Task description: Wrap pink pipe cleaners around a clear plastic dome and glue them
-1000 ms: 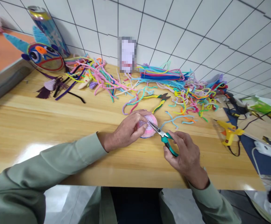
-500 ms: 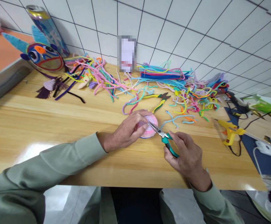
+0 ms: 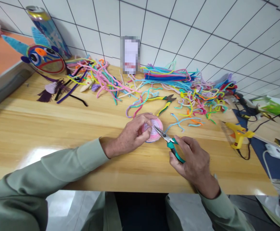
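Closed around teal-handled pliers [image 3: 170, 144], the right hand [image 3: 195, 158] angles their tips over a pink-and-lilac disc [image 3: 156, 136] between the hands, best kept flat and steady by the left hand [image 3: 135, 131] covering its left side, pinch unclear, with yellow-handled cutters [image 3: 168, 100] just beyond.

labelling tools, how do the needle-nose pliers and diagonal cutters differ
The needle-nose pliers have teal and black handles; the diagonal cutters, yellow and green.
The needle-nose pliers have long, slim jaws; the diagonal cutters, short, broad ones.
The needle-nose pliers are in the right hand; the diagonal cutters lie on the table.
Both have coloured handles.
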Available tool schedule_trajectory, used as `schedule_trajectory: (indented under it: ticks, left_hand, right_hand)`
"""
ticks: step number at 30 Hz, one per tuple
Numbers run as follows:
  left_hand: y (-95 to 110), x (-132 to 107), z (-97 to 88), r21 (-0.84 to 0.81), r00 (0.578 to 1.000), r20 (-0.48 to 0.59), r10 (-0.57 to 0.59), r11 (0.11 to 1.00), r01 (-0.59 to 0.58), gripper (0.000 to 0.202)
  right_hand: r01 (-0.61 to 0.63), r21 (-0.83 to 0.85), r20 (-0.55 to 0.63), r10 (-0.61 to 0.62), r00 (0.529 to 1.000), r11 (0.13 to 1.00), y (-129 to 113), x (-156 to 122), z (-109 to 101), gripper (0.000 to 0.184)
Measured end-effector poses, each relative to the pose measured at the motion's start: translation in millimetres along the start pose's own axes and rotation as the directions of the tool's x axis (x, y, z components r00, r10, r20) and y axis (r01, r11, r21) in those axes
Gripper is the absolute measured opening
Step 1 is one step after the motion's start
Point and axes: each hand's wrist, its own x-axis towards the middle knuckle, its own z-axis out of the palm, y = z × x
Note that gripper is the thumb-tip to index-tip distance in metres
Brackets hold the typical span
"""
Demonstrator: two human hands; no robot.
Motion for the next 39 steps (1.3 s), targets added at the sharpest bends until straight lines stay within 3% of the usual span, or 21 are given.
schedule_trajectory:
  ticks: [9, 24, 34, 39]
  left_hand:
    - [-6, -1, -0.8, 0.095, 0.991, 0.021, 0.130, 0.987, -0.132, 0.016]
    - [-6, -2, 0.9, 0.046, 0.994, -0.003, 0.112, 0.993, -0.112, 0.023]
    - [-3, -3, 1.1, 0.087, 0.995, -0.023, 0.099, 0.992, -0.097, 0.020]
    - [-4, -2, -1.5, 0.142, 0.988, -0.013, 0.156, 0.978, -0.153, 0.017]
  right_hand:
    - [0.009, -0.009, 0.000, -0.009, 1.000, 1.000, -3, 3, -3, 0.044]
    - [-0.170, 0.232, 0.107, 0.149, 0.983, 0.958, -11, 5, -10, 0.042]
    - [-0.153, -0.001, 0.034, 0.153, 0.988, 0.988, -30, -1, -5, 0.046]
    - [-0.159, -0.044, 0.011, 0.159, 0.987, 0.986, -33, -2, -1, 0.052]
